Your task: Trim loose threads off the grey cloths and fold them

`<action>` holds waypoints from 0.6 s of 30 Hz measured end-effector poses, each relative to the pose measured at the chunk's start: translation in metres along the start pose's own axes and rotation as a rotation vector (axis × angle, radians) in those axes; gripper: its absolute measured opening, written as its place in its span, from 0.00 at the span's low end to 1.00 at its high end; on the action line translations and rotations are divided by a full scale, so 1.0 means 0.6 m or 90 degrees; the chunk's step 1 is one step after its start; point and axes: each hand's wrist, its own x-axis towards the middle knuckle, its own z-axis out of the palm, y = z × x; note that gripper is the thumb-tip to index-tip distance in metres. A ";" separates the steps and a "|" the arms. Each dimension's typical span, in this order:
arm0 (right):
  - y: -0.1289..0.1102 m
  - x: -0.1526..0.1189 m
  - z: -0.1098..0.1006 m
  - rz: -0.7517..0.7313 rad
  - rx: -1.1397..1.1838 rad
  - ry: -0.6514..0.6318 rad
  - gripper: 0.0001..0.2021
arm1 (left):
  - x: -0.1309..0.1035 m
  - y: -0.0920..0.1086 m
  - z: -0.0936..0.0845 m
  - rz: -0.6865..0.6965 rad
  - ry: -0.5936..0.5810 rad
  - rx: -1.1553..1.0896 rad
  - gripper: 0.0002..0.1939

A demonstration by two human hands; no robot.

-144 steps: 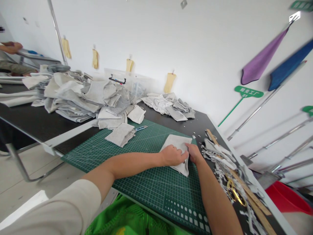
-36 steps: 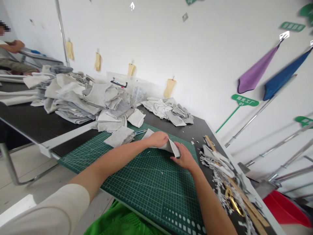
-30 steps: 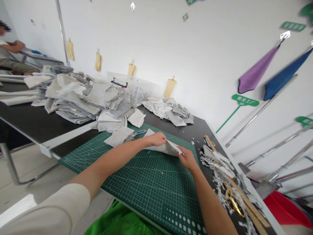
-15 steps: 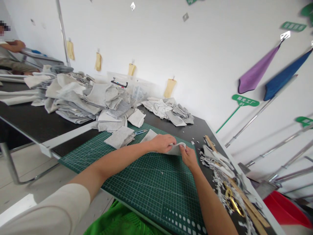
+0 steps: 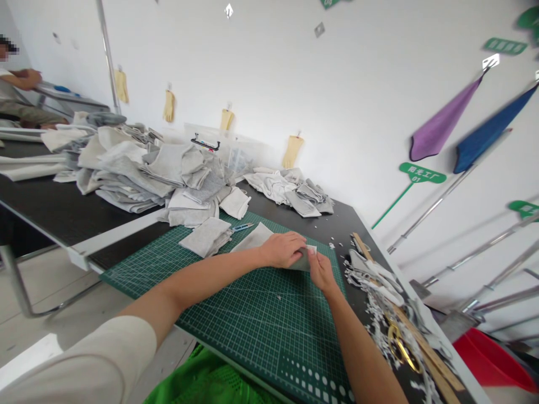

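Observation:
A light grey piece of fabric (image 5: pixel 251 239) lies across the far part of the green cutting mat (image 5: pixel 269 314), its right end lifted a little between my hands. My left hand (image 5: pixel 284 249) is closed over the fabric, fingers bent down onto it and partly hiding it. At the fabric's right end, my right hand (image 5: pixel 322 269) pinches the edge between thumb and fingers. Left of my left hand sits a small stack of folded grey fabric pieces (image 5: pixel 207 235), with a light blue cutter (image 5: pixel 242 226) beside it.
A large heap of grey fabric (image 5: pixel 143 168) covers the left of the table; a smaller pile (image 5: pixel 290 191) lies at the back. Gold-handled scissors (image 5: pixel 402 348), wooden rulers (image 5: pixel 425 348) and fabric scraps (image 5: pixel 374 275) line the right edge. A person (image 5: pixel 25 95) sits far left.
The fabric's right edge, raised in a curl before, is now flatter between my hands. My left fingers have spread further over it, and my right hand has shifted slightly left.

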 end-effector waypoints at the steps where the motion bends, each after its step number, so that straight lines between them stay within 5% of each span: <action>1: 0.000 0.000 0.001 0.001 0.007 0.005 0.24 | 0.000 0.001 0.001 -0.006 0.000 -0.006 0.13; 11: 0.003 -0.001 0.010 0.006 0.075 0.030 0.28 | 0.011 0.011 -0.002 -0.189 -0.043 -0.153 0.09; 18: -0.019 0.009 0.003 -0.010 0.059 0.107 0.16 | 0.016 0.014 -0.019 -0.119 0.020 -0.207 0.07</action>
